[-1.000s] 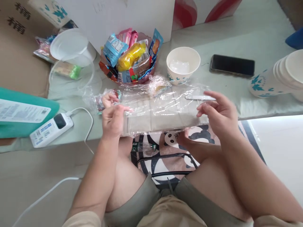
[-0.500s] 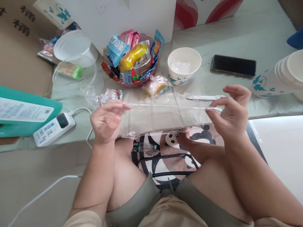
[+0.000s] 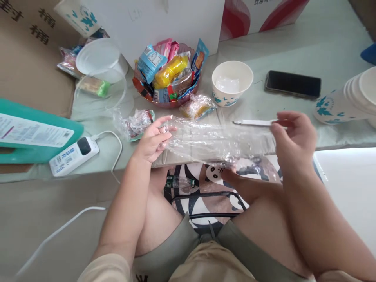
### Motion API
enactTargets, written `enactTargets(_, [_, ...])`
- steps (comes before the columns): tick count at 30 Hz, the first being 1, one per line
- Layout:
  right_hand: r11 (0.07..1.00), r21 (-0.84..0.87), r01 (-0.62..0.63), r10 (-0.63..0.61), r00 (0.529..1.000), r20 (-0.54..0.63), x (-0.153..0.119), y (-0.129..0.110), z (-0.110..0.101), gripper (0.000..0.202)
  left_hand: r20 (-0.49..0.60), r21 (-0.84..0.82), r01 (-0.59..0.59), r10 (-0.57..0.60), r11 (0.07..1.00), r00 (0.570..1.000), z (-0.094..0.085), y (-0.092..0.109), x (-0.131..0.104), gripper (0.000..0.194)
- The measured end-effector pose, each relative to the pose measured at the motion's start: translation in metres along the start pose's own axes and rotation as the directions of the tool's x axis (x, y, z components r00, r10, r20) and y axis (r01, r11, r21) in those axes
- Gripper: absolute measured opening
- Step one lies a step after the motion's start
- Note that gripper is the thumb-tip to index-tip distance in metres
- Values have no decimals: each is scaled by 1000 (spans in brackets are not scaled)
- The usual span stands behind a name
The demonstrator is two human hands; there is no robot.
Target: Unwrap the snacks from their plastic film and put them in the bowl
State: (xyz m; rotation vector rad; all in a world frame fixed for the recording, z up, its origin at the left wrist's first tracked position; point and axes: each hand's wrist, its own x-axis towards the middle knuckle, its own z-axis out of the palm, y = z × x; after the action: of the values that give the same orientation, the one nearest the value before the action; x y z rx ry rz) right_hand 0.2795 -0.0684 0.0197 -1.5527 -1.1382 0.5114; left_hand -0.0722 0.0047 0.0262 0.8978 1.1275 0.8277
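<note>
A sheet of clear plastic film (image 3: pixel 205 141), crinkled and see-through, stretches between my hands above the table's front edge. My left hand (image 3: pixel 152 139) is closed on its left end, with the fingertips pressed into the film. At the right end, my right hand (image 3: pixel 295 141) pinches the film between thumb and fingers, slightly blurred. Just behind the film lies a slim white tool (image 3: pixel 254 123) with a pointed tip, its right end reaching behind my right fingers. Two wrapped snacks, one yellowish (image 3: pixel 198 106) and one reddish (image 3: pixel 138 122), rest beyond the film.
Behind stand a bowl of packaged snacks (image 3: pixel 167 102), a paper cup (image 3: pixel 232 84) with something clear inside, and a phone (image 3: pixel 293 84). Stacked paper cups (image 3: pixel 337 106) lie at right. A green jug (image 3: pixel 35 131), a power strip (image 3: pixel 73 156) and plastic tubs (image 3: pixel 98 58) are at left.
The film has gone from pulled taut to looser and more crumpled. My left hand has moved right and slightly up, my right hand slightly right; the view has shifted a little.
</note>
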Motion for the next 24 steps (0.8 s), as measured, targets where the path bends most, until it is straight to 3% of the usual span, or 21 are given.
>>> enactTargets(2, [992,118,42,-42,999,-8,-2,-2,2,15,89,23,23,-25,999,996,3,0,-1,59])
enactTargets(3, [984,178,5,-19,997,77,-5,-5,6,17,144,43,27,-33,999,989,4,0,-1,57])
enactTargets(4, [974,218,-59,7,972,235,-8,-9,11,24,202,67,28,-41,997,979,6,0,-2,55])
enactTargets(5, [965,221,-140,37,910,412,-11,-13,17,33,257,88,24,-46,996,965,8,-1,-2,54])
enactTargets(7, [952,151,-266,82,696,713,-16,-22,32,59,349,115,9,-49,993,936,11,-3,-1,53])
enactTargets(9, [962,47,-268,97,500,860,-20,-30,47,73,414,122,-10,-42,992,909,12,-5,2,53])
enactTargets(11, [983,-62,-172,130,419,898,-23,-37,59,53,460,105,-29,-23,994,888,12,-5,4,51])
enactTargets(13, [988,-122,-90,149,428,892,-26,-41,67,21,476,60,-53,18,997,879,12,-5,7,54])
enactTargets(14, [990,-113,-89,141,455,879,-27,-42,69,15,461,19,-72,55,997,886,11,-4,8,58])
enactTargets(17, [972,35,-231,108,577,810,-28,-45,72,22,324,-139,-135,174,981,930,16,-5,11,69])
enactTargets(19, [924,144,-353,130,647,751,-29,-46,72,30,247,-217,-141,194,966,949,25,-10,10,77])
enactTargets(21, [883,210,-421,167,698,697,-30,-47,72,41,260,-244,-95,160,965,952,38,-20,9,88])
enactTargets(24, [893,216,-396,198,774,601,-32,-47,73,51,362,-237,-19,107,971,926,62,-36,5,89])
